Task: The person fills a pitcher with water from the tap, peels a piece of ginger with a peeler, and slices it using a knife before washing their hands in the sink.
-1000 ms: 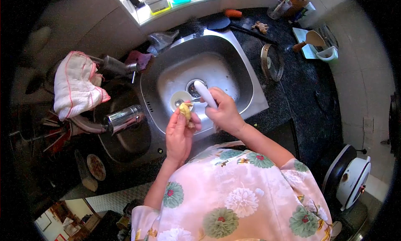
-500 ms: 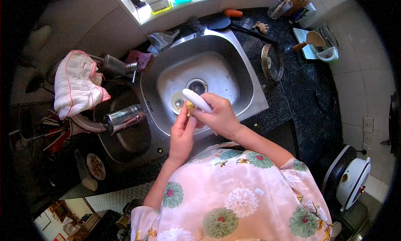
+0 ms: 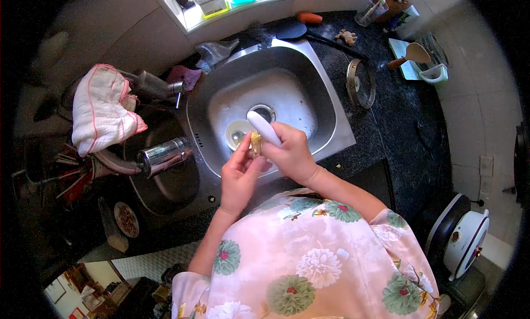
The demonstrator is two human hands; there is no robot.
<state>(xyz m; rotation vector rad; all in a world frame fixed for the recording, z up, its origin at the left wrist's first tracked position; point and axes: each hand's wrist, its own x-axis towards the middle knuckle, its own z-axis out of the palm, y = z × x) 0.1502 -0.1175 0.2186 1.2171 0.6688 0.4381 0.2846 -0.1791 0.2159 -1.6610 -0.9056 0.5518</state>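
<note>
My left hand (image 3: pixel 238 178) pinches a small, partly pale-yellow piece of ginger (image 3: pixel 255 145) between thumb and fingers, over the near edge of the sink. Closed around a white-handled tool (image 3: pixel 264 129), my right hand (image 3: pixel 291 156) works right beside the ginger. The tool's rounded handle points up and away; its working end is hidden by my fingers. Beyond my left fingertips, a small white bowl (image 3: pixel 231 134) rests in the steel sink (image 3: pixel 287 90) near the drain (image 3: pixel 263 113).
A chrome faucet (image 3: pixel 164 156) and a white cloth (image 3: pixel 102 112) are on the left. Behind the sink's right corner lie a black spatula (image 3: pixel 291 32), a carrot (image 3: pixel 309 18) and another ginger root (image 3: pixel 346 37). A round lid (image 3: pixel 360 82) stands on the right counter.
The ginger has turned more upright in my left fingers, so more of it shows. My right hand and the white handle have shifted slightly right, away from it.
</note>
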